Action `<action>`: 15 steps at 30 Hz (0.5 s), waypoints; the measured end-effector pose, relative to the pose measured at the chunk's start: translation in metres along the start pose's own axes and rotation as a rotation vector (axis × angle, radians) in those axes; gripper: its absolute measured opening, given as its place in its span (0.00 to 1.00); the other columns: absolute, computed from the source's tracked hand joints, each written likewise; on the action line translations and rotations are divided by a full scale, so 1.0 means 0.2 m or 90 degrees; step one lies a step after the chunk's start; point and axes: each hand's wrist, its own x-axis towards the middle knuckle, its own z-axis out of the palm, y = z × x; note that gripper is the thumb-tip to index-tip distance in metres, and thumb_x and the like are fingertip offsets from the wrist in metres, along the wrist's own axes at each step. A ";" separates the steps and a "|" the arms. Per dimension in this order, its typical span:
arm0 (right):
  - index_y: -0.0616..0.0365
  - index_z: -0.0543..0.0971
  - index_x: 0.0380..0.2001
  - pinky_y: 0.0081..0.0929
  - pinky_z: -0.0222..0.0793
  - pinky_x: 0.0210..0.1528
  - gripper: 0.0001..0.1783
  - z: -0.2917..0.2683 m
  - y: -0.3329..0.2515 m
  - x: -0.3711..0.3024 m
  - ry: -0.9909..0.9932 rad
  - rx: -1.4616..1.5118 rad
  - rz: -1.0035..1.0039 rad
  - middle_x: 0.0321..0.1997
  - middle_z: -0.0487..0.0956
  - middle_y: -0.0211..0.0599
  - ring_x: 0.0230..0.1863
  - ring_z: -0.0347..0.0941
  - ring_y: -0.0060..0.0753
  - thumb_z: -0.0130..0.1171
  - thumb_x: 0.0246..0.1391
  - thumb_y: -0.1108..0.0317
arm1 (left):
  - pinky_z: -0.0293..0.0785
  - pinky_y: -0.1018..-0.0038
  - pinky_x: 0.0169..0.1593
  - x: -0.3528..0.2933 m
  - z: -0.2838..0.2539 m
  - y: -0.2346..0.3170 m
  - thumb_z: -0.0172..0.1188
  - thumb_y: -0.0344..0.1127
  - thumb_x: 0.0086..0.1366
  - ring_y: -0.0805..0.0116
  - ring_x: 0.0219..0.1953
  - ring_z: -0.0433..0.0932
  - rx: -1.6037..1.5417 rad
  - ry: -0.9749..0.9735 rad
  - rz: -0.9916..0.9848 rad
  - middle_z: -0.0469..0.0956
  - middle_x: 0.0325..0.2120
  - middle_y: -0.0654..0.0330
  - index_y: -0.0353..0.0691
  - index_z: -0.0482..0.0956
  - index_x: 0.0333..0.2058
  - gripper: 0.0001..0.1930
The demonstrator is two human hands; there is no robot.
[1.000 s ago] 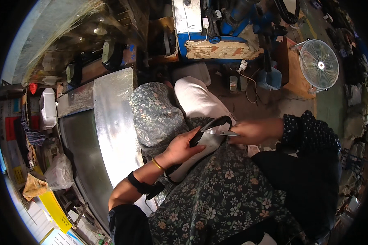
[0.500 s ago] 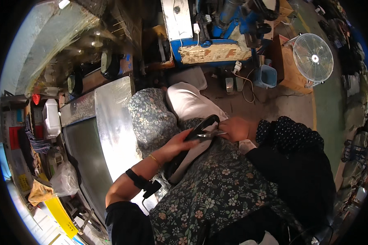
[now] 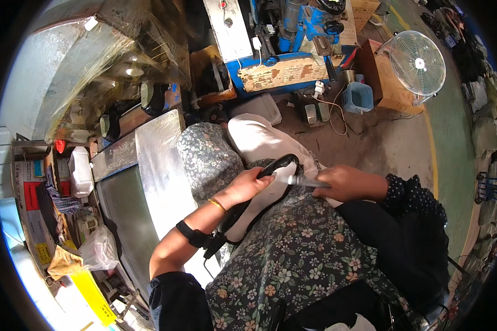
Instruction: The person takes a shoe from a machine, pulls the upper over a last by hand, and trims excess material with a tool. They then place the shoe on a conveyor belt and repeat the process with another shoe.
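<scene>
Nearest the camera, over the person's lap in a floral apron (image 3: 292,259), the left hand (image 3: 248,185) is clamped around the black handle of a corded hand tool (image 3: 279,165), its cable running back down along the forearm toward 7 o'clock. At 3 o'clock of it the right hand (image 3: 339,183) is closed on a thin metal rod (image 3: 303,181) that reaches to the tool's front end. The step in hand looks like fitting or adjusting that rod at the tool's tip; the next move would seem to call for holding the tool steady while the right hand lines the rod up.

The joint where rod meets tool is blurred, and what kind of tool it is cannot be told. Beyond, at 9 o'clock, lies a metal tabletop (image 3: 160,165); at 12 o'clock a blue machine (image 3: 292,38), at 2 o'clock a floor fan (image 3: 417,63).
</scene>
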 end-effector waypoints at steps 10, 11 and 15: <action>0.66 0.76 0.34 0.48 0.69 0.39 0.24 0.12 0.03 0.25 0.181 0.071 0.042 0.32 0.78 0.58 0.36 0.75 0.62 0.51 0.65 0.50 | 0.73 0.57 0.49 -0.03 -0.05 0.00 0.55 0.70 0.61 0.42 0.46 0.79 0.225 0.011 0.025 0.79 0.39 0.36 0.25 0.75 0.47 0.42; 0.66 0.76 0.34 0.48 0.69 0.39 0.24 0.12 0.04 0.25 0.182 0.096 0.000 0.32 0.78 0.58 0.36 0.75 0.62 0.51 0.65 0.50 | 0.73 0.57 0.49 -0.04 -0.06 0.00 0.55 0.70 0.61 0.42 0.46 0.79 0.211 0.016 0.045 0.79 0.39 0.36 0.25 0.75 0.47 0.42; 0.65 0.75 0.32 0.48 0.69 0.38 0.23 0.12 0.07 0.24 0.160 0.199 0.032 0.30 0.78 0.58 0.36 0.75 0.61 0.53 0.64 0.51 | 0.72 0.63 0.52 -0.09 -0.09 0.01 0.50 0.67 0.67 0.53 0.48 0.79 0.111 -0.017 0.037 0.80 0.43 0.43 0.28 0.74 0.52 0.39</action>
